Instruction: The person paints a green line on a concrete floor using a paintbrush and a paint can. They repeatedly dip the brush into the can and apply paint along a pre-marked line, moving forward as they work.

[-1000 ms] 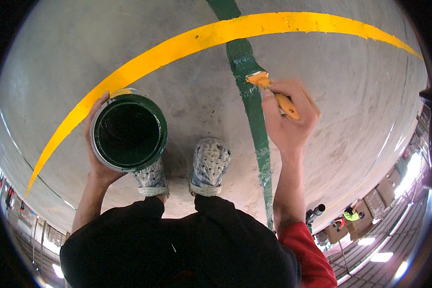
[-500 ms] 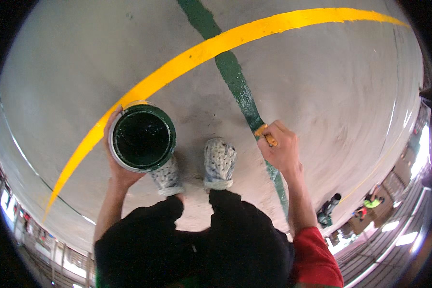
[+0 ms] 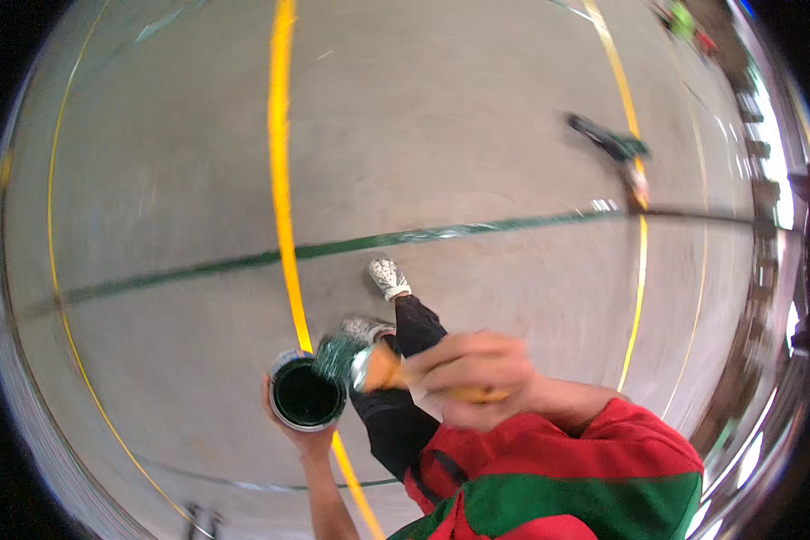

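My left hand [image 3: 308, 439] grips a round can of dark green paint [image 3: 308, 392] from beneath and the side, its mouth facing up. In my right hand [image 3: 477, 373] is a wide paintbrush [image 3: 382, 369] with an orange-yellow handle and a pale metal band. Its green-coated bristles are beside the upper right rim of the can; motion blur hides whether they touch it. Beyond my feet a green painted stripe [image 3: 378, 241] runs across the grey floor, shiny in places. A yellow stripe [image 3: 282, 135] crosses it on the left.
My spotted shoes [image 3: 388, 279] are on the floor just short of the green stripe. A blurred person [image 3: 634, 166] is at the stripe's right part, by another yellow line [image 3: 641, 297]. Someone in bright green [image 3: 682, 20] is far off at the upper right.
My right hand has lifted the brush off the floor stripe and brought it to the can. My view has turned and risen, so the green stripe now lies crosswise and another person shows at right.
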Tool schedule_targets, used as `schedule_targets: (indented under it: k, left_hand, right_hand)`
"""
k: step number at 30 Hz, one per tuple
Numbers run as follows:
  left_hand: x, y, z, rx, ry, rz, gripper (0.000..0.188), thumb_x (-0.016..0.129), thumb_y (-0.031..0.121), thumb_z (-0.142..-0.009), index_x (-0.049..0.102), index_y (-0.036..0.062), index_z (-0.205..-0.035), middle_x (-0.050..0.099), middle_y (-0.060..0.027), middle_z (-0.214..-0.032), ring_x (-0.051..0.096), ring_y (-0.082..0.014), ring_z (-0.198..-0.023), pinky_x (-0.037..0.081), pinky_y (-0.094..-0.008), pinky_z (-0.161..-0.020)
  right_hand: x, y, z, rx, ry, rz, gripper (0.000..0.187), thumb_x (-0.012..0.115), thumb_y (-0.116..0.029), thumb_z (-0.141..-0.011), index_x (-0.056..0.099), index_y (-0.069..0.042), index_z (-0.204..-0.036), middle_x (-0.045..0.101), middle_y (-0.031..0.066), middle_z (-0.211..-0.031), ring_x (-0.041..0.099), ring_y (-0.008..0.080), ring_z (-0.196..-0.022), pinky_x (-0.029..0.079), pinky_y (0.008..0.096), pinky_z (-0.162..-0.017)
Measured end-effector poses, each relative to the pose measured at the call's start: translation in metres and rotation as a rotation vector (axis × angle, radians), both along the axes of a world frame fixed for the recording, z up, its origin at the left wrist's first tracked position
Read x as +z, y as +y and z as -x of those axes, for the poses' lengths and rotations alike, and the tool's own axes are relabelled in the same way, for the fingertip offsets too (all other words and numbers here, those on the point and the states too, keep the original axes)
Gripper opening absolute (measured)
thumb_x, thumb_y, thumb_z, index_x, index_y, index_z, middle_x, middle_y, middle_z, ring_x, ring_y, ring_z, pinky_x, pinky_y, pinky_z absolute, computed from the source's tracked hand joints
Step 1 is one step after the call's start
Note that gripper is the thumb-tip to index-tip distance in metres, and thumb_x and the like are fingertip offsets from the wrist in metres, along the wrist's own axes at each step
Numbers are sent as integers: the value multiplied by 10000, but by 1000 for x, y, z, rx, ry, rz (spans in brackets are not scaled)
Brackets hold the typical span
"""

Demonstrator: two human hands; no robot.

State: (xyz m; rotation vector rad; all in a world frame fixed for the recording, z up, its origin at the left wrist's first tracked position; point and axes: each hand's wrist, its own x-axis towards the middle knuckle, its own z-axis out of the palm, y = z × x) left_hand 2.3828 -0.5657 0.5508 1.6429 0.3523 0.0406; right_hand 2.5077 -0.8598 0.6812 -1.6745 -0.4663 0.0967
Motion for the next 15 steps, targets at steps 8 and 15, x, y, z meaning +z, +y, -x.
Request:
schedule_targets:
  k: [8, 15]
  left_hand:
    - [126, -181, -49, -652, -262, -108, 1342, 1009, 117, -590, 155, 121, -1626, 421, -134, -1544, 501, -297, -1397, 430, -457, -1189]
    - [186, -430, -76, -989, -249, -103, 1298, 1009, 192, -618, 177, 15, -1598, 495, -182, -1490, 549, -316, -1345, 442, -447, -1154]
  right_hand:
    - [147, -141, 80, -223, -89, 303, 129, 713, -57, -816, 604, -12, -868, 600, 118, -894, 667, 304, -761, 530, 425, -567]
    - [175, -350, 138, -503, -34, 399, 148, 686, -126, -844, 599, -11, -876, 615, 143, -921, 678, 334, -884, 565, 455, -643]
